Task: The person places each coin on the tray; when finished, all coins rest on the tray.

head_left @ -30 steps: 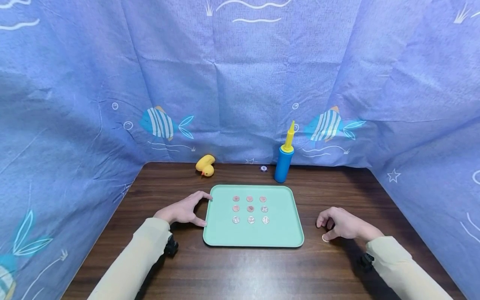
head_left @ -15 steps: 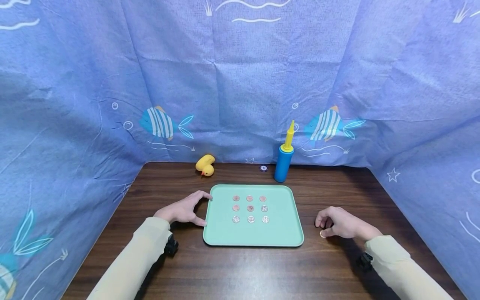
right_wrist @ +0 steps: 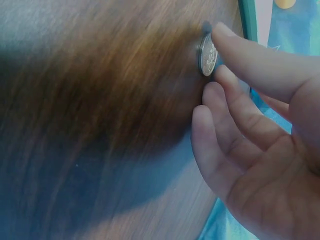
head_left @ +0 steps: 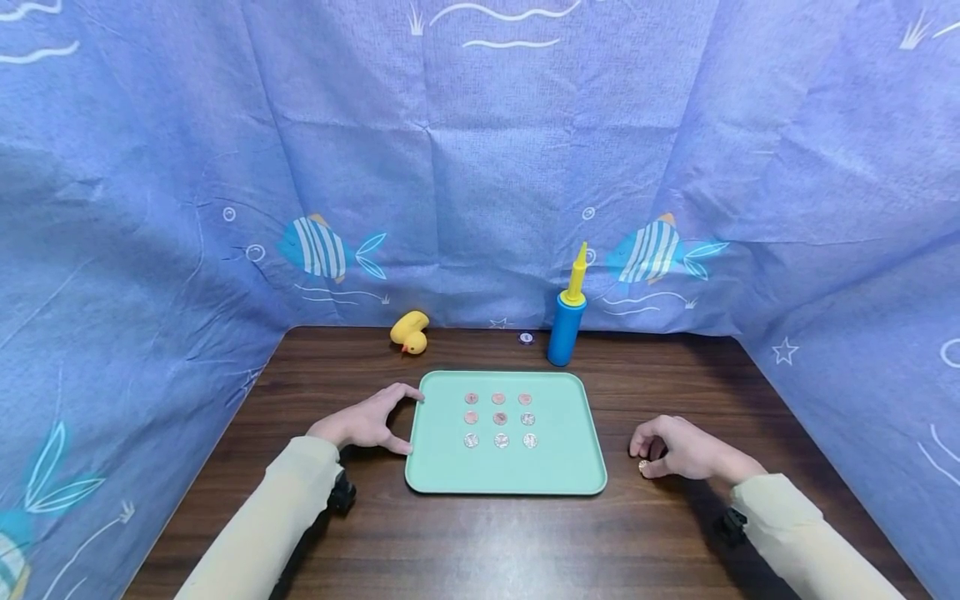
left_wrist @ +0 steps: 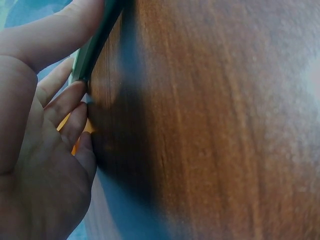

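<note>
My left hand (head_left: 367,421) rests at the left edge of a mint-green tray (head_left: 450,475), thumb and index finger spread and touching its rim. In the left wrist view the fingers (left_wrist: 65,105) lie nearly straight beside the tray's edge (left_wrist: 92,55). Copper-coloured coins (head_left: 498,399) and silver-coloured coins (head_left: 501,441) lie on the tray in three rows. To the right of the tray, my right hand (head_left: 686,450) pinches a coin (right_wrist: 208,55) between thumb and index finger, low over the wooden table. From the head camera that coin looks golden and partly covered by the thumb.
Behind the tray a yellow rubber duck (head_left: 409,332) sits at the left. A small dark round disc (head_left: 526,338) lies near the back edge, and a blue hand pump (head_left: 567,329) with a yellow top stands beside it. A blue fish-printed curtain (head_left: 495,167) surrounds the table (head_left: 480,550).
The coin at my right thumb has shifted slightly left and away from me, and now looks tilted. My left hand and the tray stay in place.
</note>
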Demonstrator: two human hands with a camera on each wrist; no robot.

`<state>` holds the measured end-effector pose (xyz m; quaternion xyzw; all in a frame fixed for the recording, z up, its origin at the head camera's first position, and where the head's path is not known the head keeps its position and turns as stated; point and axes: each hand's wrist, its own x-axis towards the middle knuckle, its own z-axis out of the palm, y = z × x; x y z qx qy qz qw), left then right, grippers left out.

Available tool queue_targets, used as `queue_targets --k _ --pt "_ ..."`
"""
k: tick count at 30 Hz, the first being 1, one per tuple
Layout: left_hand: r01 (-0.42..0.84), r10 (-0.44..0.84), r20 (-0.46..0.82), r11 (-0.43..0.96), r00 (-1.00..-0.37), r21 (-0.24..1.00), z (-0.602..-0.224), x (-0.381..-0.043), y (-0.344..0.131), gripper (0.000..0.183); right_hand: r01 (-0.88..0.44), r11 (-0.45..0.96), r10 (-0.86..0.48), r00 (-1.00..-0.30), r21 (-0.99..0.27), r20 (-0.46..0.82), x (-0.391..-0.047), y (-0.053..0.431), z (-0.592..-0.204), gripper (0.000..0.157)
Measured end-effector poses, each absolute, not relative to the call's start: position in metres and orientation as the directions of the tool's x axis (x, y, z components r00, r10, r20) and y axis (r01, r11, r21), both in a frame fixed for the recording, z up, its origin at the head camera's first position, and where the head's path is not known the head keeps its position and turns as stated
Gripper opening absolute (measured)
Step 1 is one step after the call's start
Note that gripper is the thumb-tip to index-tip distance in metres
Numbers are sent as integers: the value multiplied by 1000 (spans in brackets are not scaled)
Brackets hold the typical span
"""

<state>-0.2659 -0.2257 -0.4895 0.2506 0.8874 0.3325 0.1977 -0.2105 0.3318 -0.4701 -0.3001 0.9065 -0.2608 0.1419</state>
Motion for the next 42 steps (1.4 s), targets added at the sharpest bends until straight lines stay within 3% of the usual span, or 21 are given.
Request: queue_targets --k 16,42 --pt "318 575 -188 662 -796 678 -493 -265 -225 89 -455 686 -608 -787 -568 -103 -208 331 -471 26" --pt "326 586 -175 646 -791 690 -489 -266 -225 87 -543 699 -621 -784 -466 -18 -208 326 -474 38"
